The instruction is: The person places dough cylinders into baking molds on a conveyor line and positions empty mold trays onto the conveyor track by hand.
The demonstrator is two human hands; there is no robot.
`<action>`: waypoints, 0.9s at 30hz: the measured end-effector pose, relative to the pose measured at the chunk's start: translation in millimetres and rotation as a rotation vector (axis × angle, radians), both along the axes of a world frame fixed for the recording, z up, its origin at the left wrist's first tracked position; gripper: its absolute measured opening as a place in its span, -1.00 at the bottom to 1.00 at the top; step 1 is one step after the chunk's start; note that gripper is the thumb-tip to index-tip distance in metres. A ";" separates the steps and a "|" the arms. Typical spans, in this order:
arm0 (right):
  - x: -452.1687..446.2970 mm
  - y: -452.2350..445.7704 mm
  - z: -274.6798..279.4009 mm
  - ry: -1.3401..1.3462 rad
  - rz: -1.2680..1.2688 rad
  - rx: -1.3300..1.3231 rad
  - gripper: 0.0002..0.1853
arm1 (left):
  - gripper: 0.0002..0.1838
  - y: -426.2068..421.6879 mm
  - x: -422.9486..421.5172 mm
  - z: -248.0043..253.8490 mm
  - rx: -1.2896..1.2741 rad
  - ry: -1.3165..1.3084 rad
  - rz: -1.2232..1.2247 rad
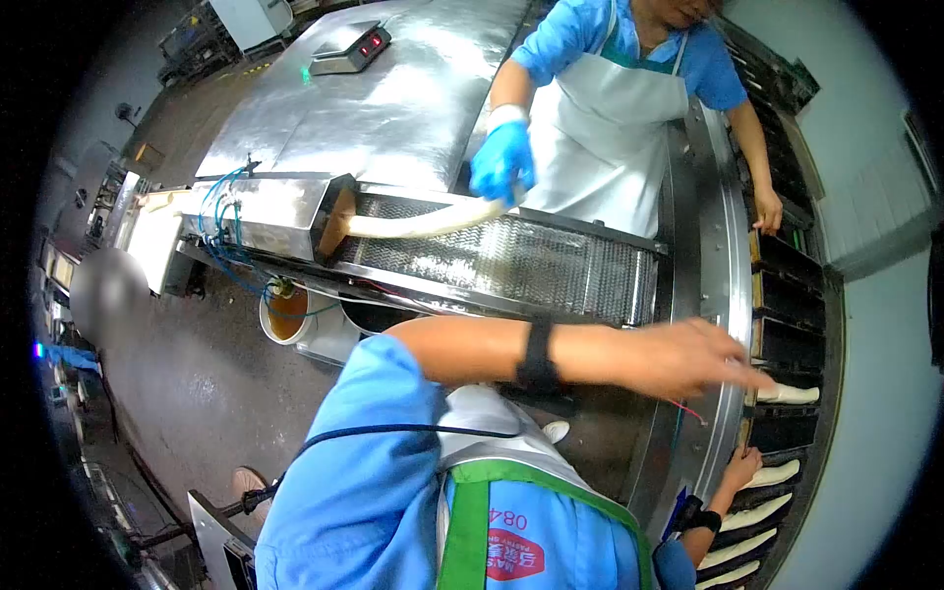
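Observation:
My left hand (678,362) reaches across to the right, blurred by motion, fingers stretched out and apart. Its fingertips are at the near end of a pale dough strip (790,394) lying in a dark baking mould (787,324). Lower down, my right hand (742,469) has its fingers curled on the edge of the moulds, beside another dough strip (774,474). Several more strips lie in the slots below it. Across from me, a co-worker's blue-gloved hand (503,162) holds a long dough rope (433,220) above a mesh conveyor (492,261).
A metal housing (270,216) with blue hoses stands at the conveyor's left end. Behind it, a scale (350,47) sits on a steel table (393,108). A white bucket (283,317) stands underneath. The co-worker's bare hand (767,209) touches the mould edge; a metal rail (723,295) runs alongside.

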State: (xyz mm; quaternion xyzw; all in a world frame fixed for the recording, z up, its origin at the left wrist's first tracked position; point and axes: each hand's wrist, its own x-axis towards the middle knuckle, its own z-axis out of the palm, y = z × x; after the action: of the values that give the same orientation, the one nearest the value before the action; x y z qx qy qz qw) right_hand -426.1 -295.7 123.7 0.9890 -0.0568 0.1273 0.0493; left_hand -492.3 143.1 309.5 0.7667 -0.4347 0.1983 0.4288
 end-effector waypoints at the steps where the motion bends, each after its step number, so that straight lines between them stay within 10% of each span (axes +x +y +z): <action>1: -4.7 12.4 9.0 0.006 -0.039 0.047 -0.73 | -0.29 -9.7 -0.3 14.9 -0.030 -0.048 -0.056; 13: -16.8 6.8 8.5 0.076 -0.171 0.118 -0.74 | -0.50 167.9 -57.6 -152.9 -0.202 0.695 0.802; 17: -19.5 1.7 7.6 0.069 -0.176 0.023 -0.61 | -0.57 245.0 -92.9 -227.0 -0.204 0.549 1.254; 27: -18.0 -18.8 -4.1 0.138 -0.267 -0.220 -0.53 | -0.44 293.0 -110.1 -254.5 -0.634 0.989 1.844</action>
State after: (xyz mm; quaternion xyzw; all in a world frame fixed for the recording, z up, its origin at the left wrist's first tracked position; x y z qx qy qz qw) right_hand -444.0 -314.6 119.7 0.9677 -0.1699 0.0567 0.1777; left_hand -602.4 436.1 54.9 0.6472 0.5978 0.2162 0.4208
